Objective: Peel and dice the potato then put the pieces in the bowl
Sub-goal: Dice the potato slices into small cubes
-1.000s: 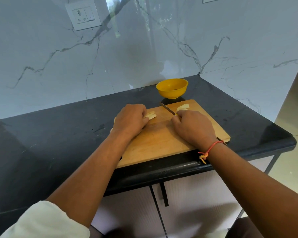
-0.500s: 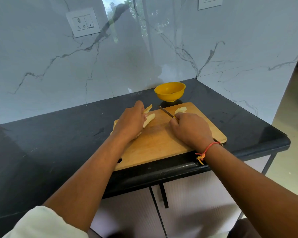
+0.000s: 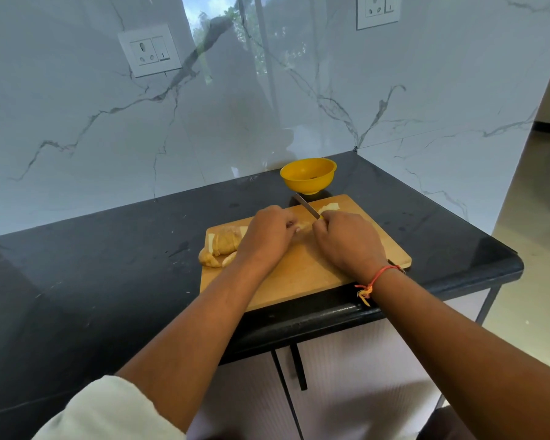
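left hand (image 3: 267, 236) has slid across to the knife (image 3: 305, 209), its fingers (image 3: 288, 224) pinching a potato strip (image 3: 304, 228) at the middle of the board (image 3: 299, 281). right hand (image 3: 350, 242) is clenched round the handle. i'd tuck fingertips back and cut even cubes. bowl (image 3: 308, 174) sits just beyond the board's far edge.

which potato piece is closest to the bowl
The pale piece right of the knife, at the board's far edge. The middle piece between left hand and right hand, and the left pile, lie farther off.

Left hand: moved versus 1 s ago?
Yes: the left hand shifted right along the cutting board, off its far-left corner toward the knife.
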Demonstrator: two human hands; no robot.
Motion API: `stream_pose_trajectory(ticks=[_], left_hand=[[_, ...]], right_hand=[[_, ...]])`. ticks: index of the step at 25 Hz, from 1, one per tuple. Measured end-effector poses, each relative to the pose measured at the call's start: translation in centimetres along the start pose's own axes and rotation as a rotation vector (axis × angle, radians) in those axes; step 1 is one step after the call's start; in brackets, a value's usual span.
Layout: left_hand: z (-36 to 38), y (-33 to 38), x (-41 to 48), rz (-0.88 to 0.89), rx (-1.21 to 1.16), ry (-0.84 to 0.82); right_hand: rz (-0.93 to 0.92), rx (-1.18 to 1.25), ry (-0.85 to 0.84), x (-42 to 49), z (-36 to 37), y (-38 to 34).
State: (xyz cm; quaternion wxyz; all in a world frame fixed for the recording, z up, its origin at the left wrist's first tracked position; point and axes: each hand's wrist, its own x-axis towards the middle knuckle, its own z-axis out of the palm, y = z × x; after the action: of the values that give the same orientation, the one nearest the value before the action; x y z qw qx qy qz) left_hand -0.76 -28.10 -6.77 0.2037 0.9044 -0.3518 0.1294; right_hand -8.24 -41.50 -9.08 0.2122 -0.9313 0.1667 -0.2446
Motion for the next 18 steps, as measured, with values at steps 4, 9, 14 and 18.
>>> stream_pose_trajectory(ticks=[4,9,14,18], left_hand=[[1.4,-0.1,1.0,-0.018,0.009,0.019],[2.1,-0.7,1.4,-0.034,0.018,0.030],[2.2,-0.8,0.7,-0.006,-0.032,0.054],[2.3,-1.1,0.6,-0.016,-0.122,0.096]], right_hand=[[0.015,-0.009,0.008,-0.1,0.0,-0.1],[0.019,-0.039,0.004,-0.1,-0.2,-0.3],[0.014,-0.050,-0.030,-0.1,-0.5,-0.6],[0.053,-0.108,-0.096,-0.1,-1.3,-0.7]])
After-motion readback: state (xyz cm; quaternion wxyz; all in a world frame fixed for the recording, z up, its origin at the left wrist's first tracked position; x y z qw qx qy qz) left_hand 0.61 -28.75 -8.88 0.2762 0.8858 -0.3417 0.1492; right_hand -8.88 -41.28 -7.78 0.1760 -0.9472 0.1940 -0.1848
